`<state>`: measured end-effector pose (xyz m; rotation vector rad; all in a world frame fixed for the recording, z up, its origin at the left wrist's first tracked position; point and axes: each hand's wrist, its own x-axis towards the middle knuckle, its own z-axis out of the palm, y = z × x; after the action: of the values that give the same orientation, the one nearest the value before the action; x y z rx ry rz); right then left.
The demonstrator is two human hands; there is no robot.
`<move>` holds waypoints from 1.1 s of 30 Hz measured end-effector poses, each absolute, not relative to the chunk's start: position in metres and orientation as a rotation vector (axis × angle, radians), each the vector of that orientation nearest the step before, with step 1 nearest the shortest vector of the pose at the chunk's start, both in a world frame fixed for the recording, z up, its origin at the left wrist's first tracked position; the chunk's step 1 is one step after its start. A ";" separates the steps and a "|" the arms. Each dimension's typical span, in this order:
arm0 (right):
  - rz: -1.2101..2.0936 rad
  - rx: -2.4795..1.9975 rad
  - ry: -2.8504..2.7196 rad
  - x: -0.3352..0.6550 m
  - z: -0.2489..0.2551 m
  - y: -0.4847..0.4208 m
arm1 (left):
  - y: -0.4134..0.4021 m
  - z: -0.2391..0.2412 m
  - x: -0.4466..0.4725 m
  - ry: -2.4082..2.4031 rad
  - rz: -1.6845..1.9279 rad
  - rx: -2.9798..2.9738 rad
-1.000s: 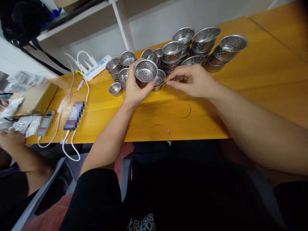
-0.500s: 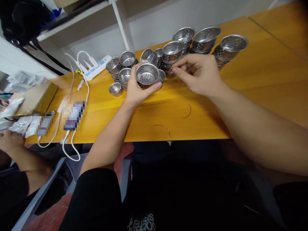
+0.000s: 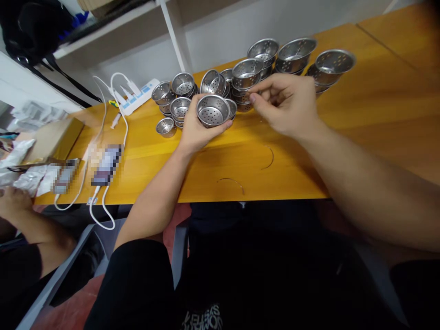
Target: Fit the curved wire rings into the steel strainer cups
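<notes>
My left hand (image 3: 197, 126) is wrapped round a perforated metal cup (image 3: 213, 111), its mouth tilted up toward me. To its right, my right hand (image 3: 285, 103) has thumb and forefinger pinched together; what lies between them is too small to make out. Close behind those fingertips stands a stack of perforated cups (image 3: 246, 75). On the table in front of me lie two thin curved wires, one wire (image 3: 271, 158) below my right hand and another wire (image 3: 231, 180) nearer the table edge.
More cup stacks stand at the back, including one stack (image 3: 296, 55) and another (image 3: 333, 64) at right. A small single cup (image 3: 166, 127) sits left. A power strip (image 3: 139, 97), white cables and a phone (image 3: 107, 165) lie further left. Another person's hand (image 3: 15, 201) rests at far left.
The cup in my left hand has shifted slightly right and down. My right hand has moved a little to the right, fingers still pinched.
</notes>
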<state>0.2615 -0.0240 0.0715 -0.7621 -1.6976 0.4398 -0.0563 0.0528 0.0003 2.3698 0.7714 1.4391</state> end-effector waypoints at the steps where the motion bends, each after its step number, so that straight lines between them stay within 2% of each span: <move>1: 0.444 -0.791 -1.697 0.261 0.071 -0.025 | 0.055 -0.001 -0.056 0.756 1.447 2.368; 10: 0.516 -0.765 -1.680 0.259 0.073 -0.030 | 0.048 -0.004 -0.048 0.655 1.384 2.373; 21: 0.570 -0.739 -1.672 0.256 0.080 -0.035 | 0.028 0.022 -0.047 0.848 1.453 2.316; 33: 0.636 -0.822 -1.682 0.244 0.089 -0.054 | 0.028 0.011 -0.033 0.792 1.403 2.381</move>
<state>0.2437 -0.0535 0.0891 -0.8225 -1.6818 0.6362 -0.0330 0.0284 0.0114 2.3814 0.7915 1.4026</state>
